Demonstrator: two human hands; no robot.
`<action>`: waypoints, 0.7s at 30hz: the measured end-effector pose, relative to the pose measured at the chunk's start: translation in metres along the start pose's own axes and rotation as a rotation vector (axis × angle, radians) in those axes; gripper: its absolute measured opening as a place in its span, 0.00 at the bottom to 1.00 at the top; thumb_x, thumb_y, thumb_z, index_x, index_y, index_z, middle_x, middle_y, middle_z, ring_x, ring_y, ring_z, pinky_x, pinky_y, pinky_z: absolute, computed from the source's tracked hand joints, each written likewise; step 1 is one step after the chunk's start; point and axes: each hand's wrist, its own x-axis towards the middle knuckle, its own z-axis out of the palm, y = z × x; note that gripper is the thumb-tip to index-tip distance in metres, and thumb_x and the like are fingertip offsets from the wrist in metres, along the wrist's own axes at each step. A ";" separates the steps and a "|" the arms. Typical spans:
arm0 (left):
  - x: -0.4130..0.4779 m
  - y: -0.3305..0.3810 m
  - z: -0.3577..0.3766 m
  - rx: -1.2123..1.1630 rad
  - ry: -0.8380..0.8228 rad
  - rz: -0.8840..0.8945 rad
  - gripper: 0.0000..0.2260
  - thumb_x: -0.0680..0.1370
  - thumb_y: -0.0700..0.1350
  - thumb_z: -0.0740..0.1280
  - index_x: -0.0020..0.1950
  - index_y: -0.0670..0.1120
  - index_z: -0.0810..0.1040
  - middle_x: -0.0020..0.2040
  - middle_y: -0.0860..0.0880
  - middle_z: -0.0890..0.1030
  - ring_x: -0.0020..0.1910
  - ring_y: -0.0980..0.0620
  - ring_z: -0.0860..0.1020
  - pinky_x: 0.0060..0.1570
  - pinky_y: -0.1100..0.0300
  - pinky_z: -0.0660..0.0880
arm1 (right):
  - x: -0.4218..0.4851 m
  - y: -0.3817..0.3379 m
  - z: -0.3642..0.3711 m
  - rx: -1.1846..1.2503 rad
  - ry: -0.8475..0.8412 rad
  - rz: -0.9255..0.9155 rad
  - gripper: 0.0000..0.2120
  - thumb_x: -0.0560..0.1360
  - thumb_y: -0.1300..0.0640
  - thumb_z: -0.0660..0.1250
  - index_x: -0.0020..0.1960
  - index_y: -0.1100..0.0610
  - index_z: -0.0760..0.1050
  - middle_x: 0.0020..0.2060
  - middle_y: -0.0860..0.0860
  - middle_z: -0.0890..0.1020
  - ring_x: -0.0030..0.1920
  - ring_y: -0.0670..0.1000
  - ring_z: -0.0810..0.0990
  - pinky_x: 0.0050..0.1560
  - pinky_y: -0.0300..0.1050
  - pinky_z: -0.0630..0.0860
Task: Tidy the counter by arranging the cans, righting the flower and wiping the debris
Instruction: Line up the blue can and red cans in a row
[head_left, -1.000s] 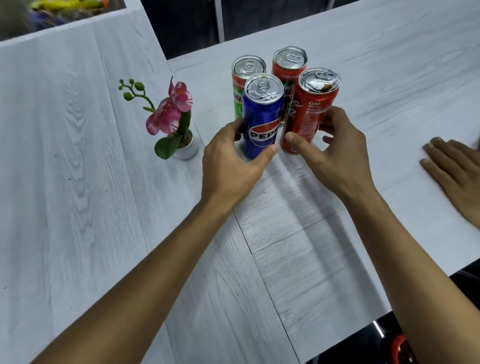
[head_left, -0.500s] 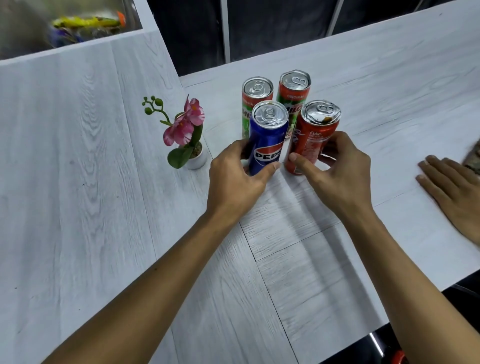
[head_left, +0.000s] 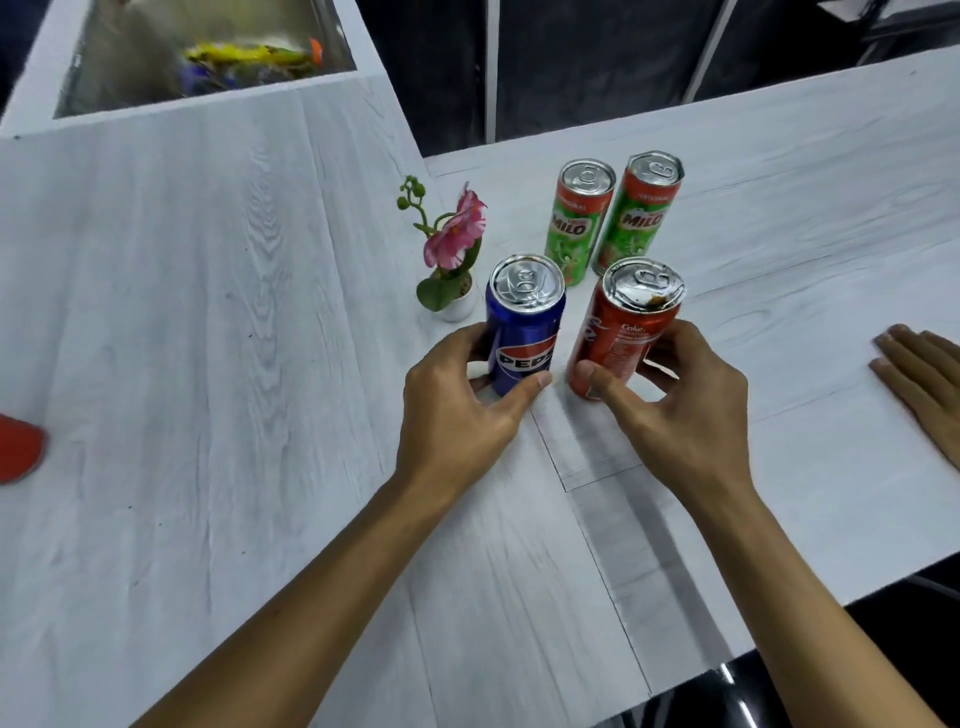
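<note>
Both hands on cans, near the middle of the white desk (head_left: 208, 364). Left hand (head_left: 457, 410) curled round the lower body of the blue can (head_left: 524, 327), thumb across the front. Right hand (head_left: 680, 410) wrapped the same way round the red can (head_left: 623, 327), which leans a little. Two green cans (head_left: 597, 223) stand upright, touching each other, just behind. Potted flower (head_left: 452, 254) upright, just beside the blue can. Another person's hand (head_left: 924, 374) lies flat at the right edge.

Cans look smooth and thin-walled, likely slippery and easy to dent; a low, all-round hold seems best. Brown stain on the red can's lid suggests it is opened, so tilting risks a spill.
</note>
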 end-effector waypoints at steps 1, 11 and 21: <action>-0.003 -0.002 -0.006 0.007 0.007 0.001 0.30 0.70 0.54 0.82 0.68 0.46 0.79 0.61 0.52 0.84 0.57 0.56 0.82 0.55 0.69 0.79 | -0.004 -0.004 0.004 0.007 -0.006 -0.005 0.30 0.67 0.41 0.81 0.64 0.49 0.76 0.48 0.30 0.78 0.53 0.30 0.80 0.52 0.26 0.75; -0.028 -0.029 -0.088 0.042 0.101 -0.020 0.30 0.70 0.55 0.81 0.69 0.47 0.79 0.60 0.53 0.84 0.57 0.57 0.82 0.55 0.68 0.79 | -0.046 -0.052 0.063 0.050 -0.111 -0.066 0.31 0.68 0.41 0.80 0.66 0.50 0.76 0.52 0.38 0.81 0.55 0.31 0.79 0.53 0.25 0.75; -0.039 -0.069 -0.187 0.093 0.273 -0.097 0.27 0.70 0.56 0.81 0.67 0.51 0.80 0.57 0.57 0.85 0.55 0.60 0.82 0.53 0.60 0.83 | -0.069 -0.111 0.154 0.113 -0.224 -0.122 0.31 0.68 0.41 0.80 0.66 0.47 0.75 0.48 0.27 0.76 0.52 0.25 0.77 0.49 0.21 0.71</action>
